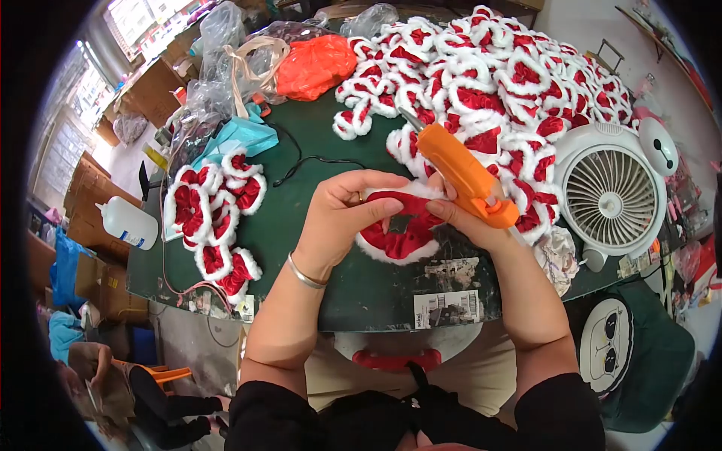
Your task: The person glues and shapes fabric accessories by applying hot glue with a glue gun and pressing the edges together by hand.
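Between my two hands is a red velvet ring with white fluffy trim (pixel 398 244), held over the near part of the table. My left hand (pixel 338 210) pinches its left side between thumb and fingers. On the opposite edge, the thumb of my right hand (pixel 474 222) presses the cloth. That same hand also holds an orange glue gun (pixel 459 161), its nozzle pointing up and to the left; the glue gun hides some of the right fingers.
A large heap of similar red-and-white pieces (pixel 481 90) covers the back right of the green table (pixel 308 143). Several more (pixel 214 218) lie left. A white fan (pixel 613 192) stands right, a white bottle (pixel 129 223) left. A dark cable (pixel 316 158) crosses the table; a person (pixel 128 383) sits lower left.
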A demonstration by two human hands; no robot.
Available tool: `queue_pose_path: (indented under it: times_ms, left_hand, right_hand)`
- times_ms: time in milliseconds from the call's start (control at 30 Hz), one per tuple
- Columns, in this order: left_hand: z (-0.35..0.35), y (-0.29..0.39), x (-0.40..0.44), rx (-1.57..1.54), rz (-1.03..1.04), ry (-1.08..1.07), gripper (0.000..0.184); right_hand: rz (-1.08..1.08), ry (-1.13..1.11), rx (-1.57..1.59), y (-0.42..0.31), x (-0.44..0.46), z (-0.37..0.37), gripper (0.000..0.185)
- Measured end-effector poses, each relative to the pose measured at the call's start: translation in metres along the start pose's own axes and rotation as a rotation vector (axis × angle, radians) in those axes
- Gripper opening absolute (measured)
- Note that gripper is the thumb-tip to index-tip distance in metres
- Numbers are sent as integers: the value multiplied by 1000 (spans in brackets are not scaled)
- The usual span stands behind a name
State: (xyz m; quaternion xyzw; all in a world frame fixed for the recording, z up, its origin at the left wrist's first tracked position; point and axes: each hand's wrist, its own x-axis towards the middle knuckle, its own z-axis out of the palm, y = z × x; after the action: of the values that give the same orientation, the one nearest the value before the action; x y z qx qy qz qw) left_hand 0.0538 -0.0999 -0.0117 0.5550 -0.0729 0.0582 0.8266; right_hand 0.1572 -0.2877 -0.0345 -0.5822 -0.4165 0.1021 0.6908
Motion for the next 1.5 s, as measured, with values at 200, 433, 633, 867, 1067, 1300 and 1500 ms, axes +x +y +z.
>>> queue_pose_path:
  times_ms: [200, 433, 633, 867, 1067, 1300, 1500]
  left_hand:
    - [1, 3, 2, 242, 89, 80, 32]
    - [-5, 11, 2, 162, 88, 91, 36]
    - [-14, 16, 3, 198, 175, 150, 40]
    - [-15, 18, 1, 223, 207, 154, 41]
    - [-16, 17, 2, 244, 214, 153, 40]
    - [-15, 20, 1, 247, 204, 135, 40]
    - [-15, 20, 1, 247, 200, 137, 41]
  right_hand:
    - [56, -34, -140, -6, 0, 8, 33]
    - [27, -69, -30, -1, 4, 4, 22]
    - [-45, -180, 135, -3, 0, 0, 30]
    - [57, -150, 117, -4, 0, -1, 30]
    - [67, -162, 100, -8, 1, -3, 30]
    - [149, -158, 122, -10, -2, -6, 31]
    - [275, -139, 104, -7, -4, -10, 57]
